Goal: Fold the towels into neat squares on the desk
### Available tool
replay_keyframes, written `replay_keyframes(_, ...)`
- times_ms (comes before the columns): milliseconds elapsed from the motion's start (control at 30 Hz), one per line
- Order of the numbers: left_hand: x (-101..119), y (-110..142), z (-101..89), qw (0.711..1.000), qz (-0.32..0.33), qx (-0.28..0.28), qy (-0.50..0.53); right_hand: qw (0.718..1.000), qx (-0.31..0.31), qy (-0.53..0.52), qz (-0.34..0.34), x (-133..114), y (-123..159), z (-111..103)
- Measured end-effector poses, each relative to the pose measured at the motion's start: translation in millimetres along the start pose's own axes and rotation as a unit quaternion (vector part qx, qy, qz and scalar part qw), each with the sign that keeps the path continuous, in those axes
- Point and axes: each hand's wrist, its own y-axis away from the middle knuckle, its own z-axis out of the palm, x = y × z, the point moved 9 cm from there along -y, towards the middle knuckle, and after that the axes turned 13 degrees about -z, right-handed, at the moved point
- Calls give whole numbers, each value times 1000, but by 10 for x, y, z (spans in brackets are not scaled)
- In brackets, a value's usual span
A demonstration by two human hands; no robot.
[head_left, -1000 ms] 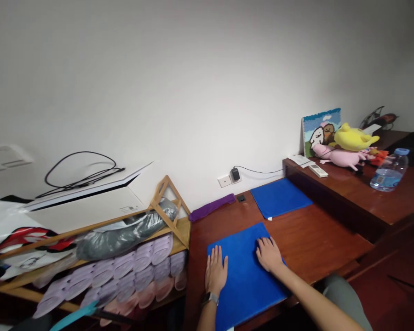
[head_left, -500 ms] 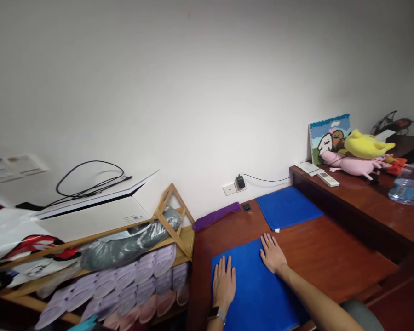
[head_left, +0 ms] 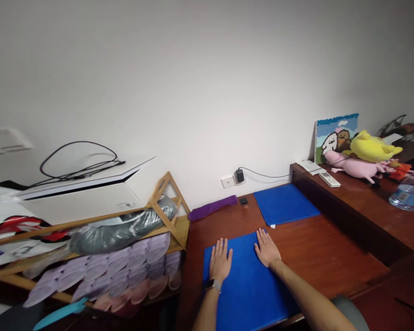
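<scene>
A blue cloth [head_left: 243,280] lies spread flat on the brown wooden desk [head_left: 317,248] in front of me. My left hand [head_left: 221,260] rests flat on its upper left part, fingers stretched out, with a watch on the wrist. On its upper right corner lies my right hand [head_left: 267,248], palm down and fingers extended. Neither hand grips anything. Farther back on the desk, a second blue cloth [head_left: 284,204] lies flat with a small white tag at its near edge. A folded purple cloth [head_left: 213,208] runs along the wall.
To the right, a raised shelf [head_left: 372,202] bears a white remote [head_left: 329,179], plush toys [head_left: 355,167], a dog picture [head_left: 336,138] and a water bottle [head_left: 407,195]. A charger [head_left: 239,175] is plugged into the wall. Left stands a wooden rack [head_left: 179,227] with lilac slippers [head_left: 138,257].
My left hand has slid up along the cloth, away from me. The right hand stays near the same corner. The view has shifted slightly.
</scene>
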Motion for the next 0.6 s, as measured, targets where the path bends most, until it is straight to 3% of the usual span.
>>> replay_keyframes(100, -471, 12, -32, 999, -44, 4, -10, 1000, -11, 6, 1, -3, 12, -18)
replay_keyframes(200, -666, 37, -27, 998, -67, 11, -11, 1000, -17, 8, 0, 2, 19, -15)
replay_keyframes(500, -634, 39, -50, 997, -65, 38, -7, 999, -30, 24, 6, 8, 7, 11)
replay_keyframes(600, -415, 76, -137, 998, -42, 55, 1, 999, -29, 27, 7, 13, 2, 22)
